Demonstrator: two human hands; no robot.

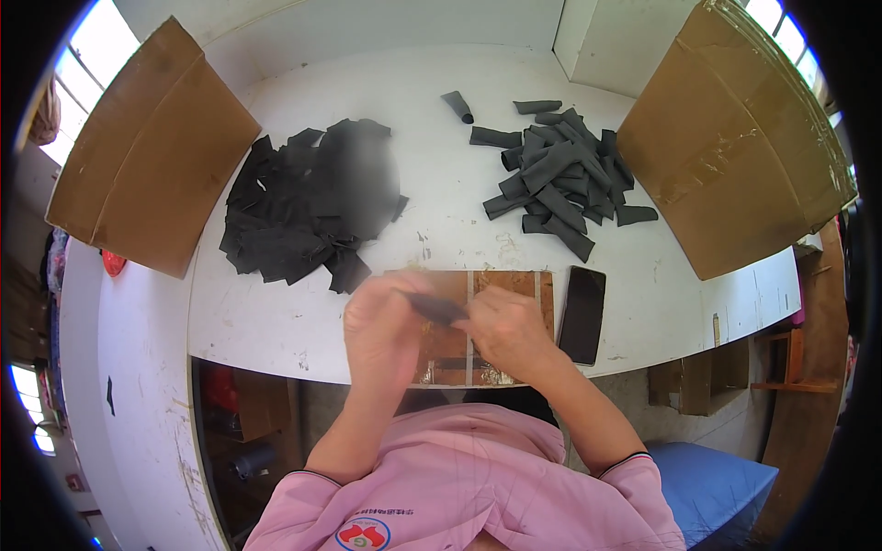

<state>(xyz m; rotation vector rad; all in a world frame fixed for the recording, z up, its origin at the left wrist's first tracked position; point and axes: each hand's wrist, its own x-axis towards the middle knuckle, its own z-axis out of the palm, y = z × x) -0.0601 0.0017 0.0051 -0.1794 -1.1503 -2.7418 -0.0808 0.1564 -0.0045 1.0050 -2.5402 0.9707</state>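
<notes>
Between my two hands, just above a brown taped board [444, 342] at the table's front edge, is a dark grey fabric piece [432, 308]. My left hand [381, 317] is closed at its left end, slightly blurred. The other end is gripped by the fingers of my right hand [503, 329]. Beyond my left hand lies a heap of flat dark fabric pieces [294, 211], partly smeared by a blurry patch. On the far right is a pile of rolled, tube-like dark grey pieces [560, 170], with a few lying loose around it.
A black phone [582, 315] lies right of the board. Cardboard sheets stand at both sides, a left one [152, 151] and a right one [735, 138]. White walls rise behind the white table [432, 193]. A blue covered thing [712, 487] is below at the right.
</notes>
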